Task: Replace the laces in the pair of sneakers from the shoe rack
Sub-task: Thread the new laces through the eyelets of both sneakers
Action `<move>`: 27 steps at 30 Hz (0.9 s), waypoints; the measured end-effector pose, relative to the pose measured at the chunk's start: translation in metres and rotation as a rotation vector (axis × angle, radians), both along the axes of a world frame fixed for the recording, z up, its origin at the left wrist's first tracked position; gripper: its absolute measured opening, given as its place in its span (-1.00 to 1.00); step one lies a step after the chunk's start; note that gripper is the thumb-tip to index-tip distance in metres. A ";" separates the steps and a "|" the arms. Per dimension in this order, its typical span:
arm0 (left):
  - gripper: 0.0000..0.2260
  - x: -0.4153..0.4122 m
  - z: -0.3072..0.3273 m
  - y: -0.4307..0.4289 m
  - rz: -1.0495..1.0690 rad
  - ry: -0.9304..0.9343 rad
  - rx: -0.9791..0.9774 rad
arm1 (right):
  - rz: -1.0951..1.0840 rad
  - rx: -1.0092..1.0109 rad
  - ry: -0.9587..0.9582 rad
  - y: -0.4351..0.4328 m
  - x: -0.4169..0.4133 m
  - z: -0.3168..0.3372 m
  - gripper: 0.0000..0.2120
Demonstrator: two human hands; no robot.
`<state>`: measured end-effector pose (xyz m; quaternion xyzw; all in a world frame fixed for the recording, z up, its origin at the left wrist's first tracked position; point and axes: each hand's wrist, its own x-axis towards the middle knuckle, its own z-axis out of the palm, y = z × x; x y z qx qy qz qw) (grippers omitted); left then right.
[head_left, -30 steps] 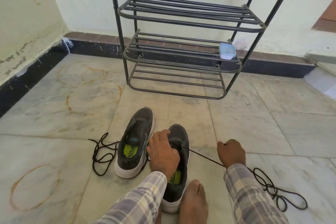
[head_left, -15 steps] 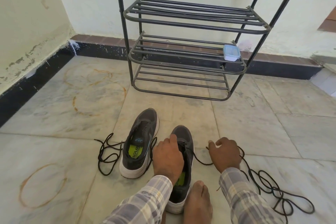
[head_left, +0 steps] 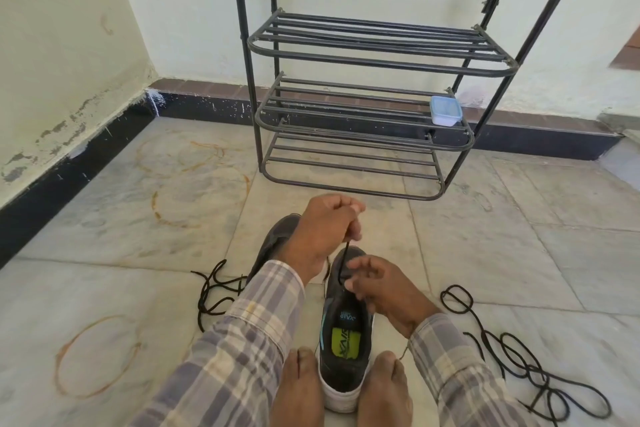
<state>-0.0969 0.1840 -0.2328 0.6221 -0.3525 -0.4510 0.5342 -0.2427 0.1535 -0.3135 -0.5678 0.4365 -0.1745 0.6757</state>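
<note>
We see the dark grey sneaker with a white sole and a yellow-green insole on the floor in the near middle, toe pointing away, its heel between two bare feet. A black lace rises taut from its front eyelets. The left hand is lifted above the toe, wrist bent, fingers curled into a fist that grips the lace's upper end. The right hand sits low over the tongue, thumb and forefinger pinching the lace where it meets the shoe. Both arms wear plaid sleeves. The second grey sneaker lies just left, partly hidden by the left wrist. A loose black cord lies left of it, a tangled black cord at right. Beyond stands the black tubular metal shoe rack, a small blue-lidded plastic box on its middle shelf.
</note>
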 end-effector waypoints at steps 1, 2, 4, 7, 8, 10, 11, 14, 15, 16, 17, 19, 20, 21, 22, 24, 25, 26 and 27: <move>-0.81 -0.001 0.005 -0.002 -0.004 0.025 -0.028 | -0.016 0.096 -0.130 0.001 0.003 0.005 -0.62; -0.79 -0.003 0.008 -0.004 -0.015 0.053 -0.039 | -0.025 0.189 -0.245 0.001 0.006 0.010 -0.60; -0.77 -0.007 0.008 -0.006 -0.024 0.138 -0.039 | 0.003 0.322 -0.397 0.001 0.010 0.020 -0.63; -0.77 -0.008 0.003 -0.006 0.020 0.329 -0.064 | 0.052 0.355 -0.459 0.002 0.011 0.027 -0.71; -0.77 -0.008 0.003 -0.006 0.039 0.414 -0.082 | 0.039 0.360 -0.462 0.002 0.011 0.028 -0.71; -0.78 -0.006 0.002 -0.005 0.089 0.562 -0.108 | -0.023 0.402 -0.477 0.000 0.010 0.027 -0.62; -0.78 -0.005 0.002 -0.005 0.114 0.595 -0.108 | -0.061 0.422 -0.491 -0.001 0.010 0.026 -0.59; -0.78 -0.006 -0.002 -0.003 0.154 0.582 -0.090 | -0.182 0.482 -0.601 -0.001 0.014 0.023 -0.66; -0.78 -0.007 -0.004 -0.003 0.157 0.575 -0.079 | -0.227 0.498 -0.649 -0.001 0.016 0.022 -0.71; -0.78 -0.008 -0.006 -0.002 0.158 0.573 -0.064 | -0.267 0.503 -0.682 -0.001 0.018 0.020 -0.75; -0.78 -0.009 -0.009 0.000 0.159 0.581 -0.048 | -0.309 0.497 -0.692 -0.002 0.018 0.018 -0.79; -0.78 -0.011 -0.018 0.002 0.159 0.554 -0.003 | -0.388 0.437 -0.636 -0.003 0.017 0.014 -0.86; -0.77 -0.012 -0.024 0.003 0.169 0.463 0.044 | -0.423 0.379 -0.580 -0.003 0.017 0.012 -0.89; -0.76 -0.012 -0.031 0.004 0.178 0.279 0.110 | -0.453 0.305 -0.520 -0.002 0.017 0.012 -0.90; -0.76 -0.012 -0.036 0.005 0.175 0.010 0.191 | -0.471 0.206 -0.445 0.000 0.017 0.011 -0.90; -0.71 -0.012 -0.043 0.009 0.156 -0.581 0.332 | -0.466 -0.044 -0.255 0.002 0.017 0.007 -0.84; -0.68 -0.012 -0.044 0.011 0.153 -0.786 0.344 | -0.442 -0.167 -0.170 0.004 0.019 0.005 -0.82; -0.64 -0.014 -0.042 0.012 0.138 -0.907 0.327 | -0.405 -0.274 -0.094 0.004 0.020 0.001 -0.80; -0.61 -0.015 -0.040 0.012 0.109 -0.968 0.304 | -0.362 -0.356 -0.022 0.003 0.021 -0.002 -0.80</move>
